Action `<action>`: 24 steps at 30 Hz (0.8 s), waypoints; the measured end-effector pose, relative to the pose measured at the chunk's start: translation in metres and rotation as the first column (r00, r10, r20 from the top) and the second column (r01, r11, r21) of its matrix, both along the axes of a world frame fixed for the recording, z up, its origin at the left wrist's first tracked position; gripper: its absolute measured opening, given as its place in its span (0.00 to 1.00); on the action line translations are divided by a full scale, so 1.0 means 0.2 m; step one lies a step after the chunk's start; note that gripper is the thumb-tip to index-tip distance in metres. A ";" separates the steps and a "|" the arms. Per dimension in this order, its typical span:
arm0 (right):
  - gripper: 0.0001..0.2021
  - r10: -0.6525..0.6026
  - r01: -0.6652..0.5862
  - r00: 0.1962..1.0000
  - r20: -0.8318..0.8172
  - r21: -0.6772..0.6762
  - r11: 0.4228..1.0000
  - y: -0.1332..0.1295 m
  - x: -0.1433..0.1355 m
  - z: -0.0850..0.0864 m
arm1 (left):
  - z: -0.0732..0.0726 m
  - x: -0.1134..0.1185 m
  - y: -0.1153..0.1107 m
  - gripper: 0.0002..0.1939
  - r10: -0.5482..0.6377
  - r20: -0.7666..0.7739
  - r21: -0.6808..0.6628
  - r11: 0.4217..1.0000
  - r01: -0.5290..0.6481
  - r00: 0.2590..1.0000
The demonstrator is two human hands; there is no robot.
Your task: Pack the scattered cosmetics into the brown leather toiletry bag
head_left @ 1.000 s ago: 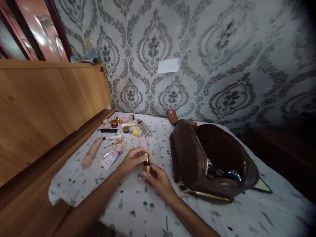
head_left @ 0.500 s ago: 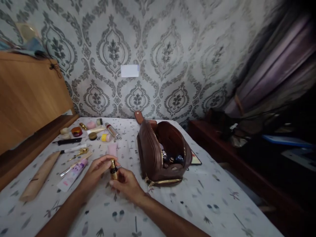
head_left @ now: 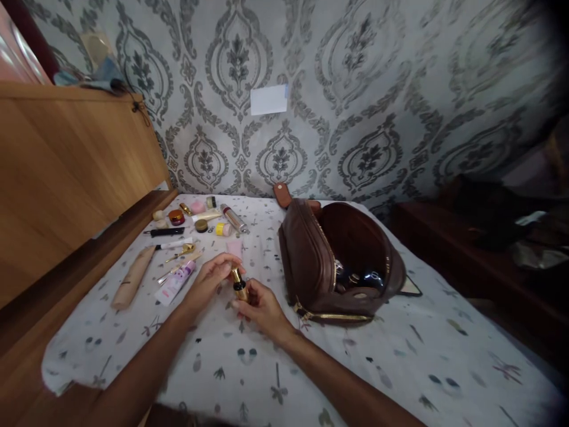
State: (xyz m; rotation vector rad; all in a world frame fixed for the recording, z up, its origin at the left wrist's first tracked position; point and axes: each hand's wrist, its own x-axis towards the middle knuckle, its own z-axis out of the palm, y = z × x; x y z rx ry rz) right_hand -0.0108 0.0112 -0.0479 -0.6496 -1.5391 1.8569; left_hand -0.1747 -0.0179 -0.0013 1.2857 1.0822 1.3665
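While the left hand (head_left: 215, 276) and right hand (head_left: 265, 308) pinch a gold bottle (head_left: 239, 287), a bag (head_left: 307, 255) and tube (head_left: 175, 283) flank them.

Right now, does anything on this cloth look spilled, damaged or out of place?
Nothing stands out. I see no spill or damage on the patterned cloth. The brown bag is open and the tan tube lies flat, but neither looks odd; the right hand holds the gold-and-black bottle.
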 end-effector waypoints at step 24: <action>0.26 -0.046 0.046 0.999 0.015 -0.017 0.999 -0.03 0.01 0.04 | 0.01 -0.02 -0.01 0.16 0.063 -0.224 0.009 0.998 -0.062 0.972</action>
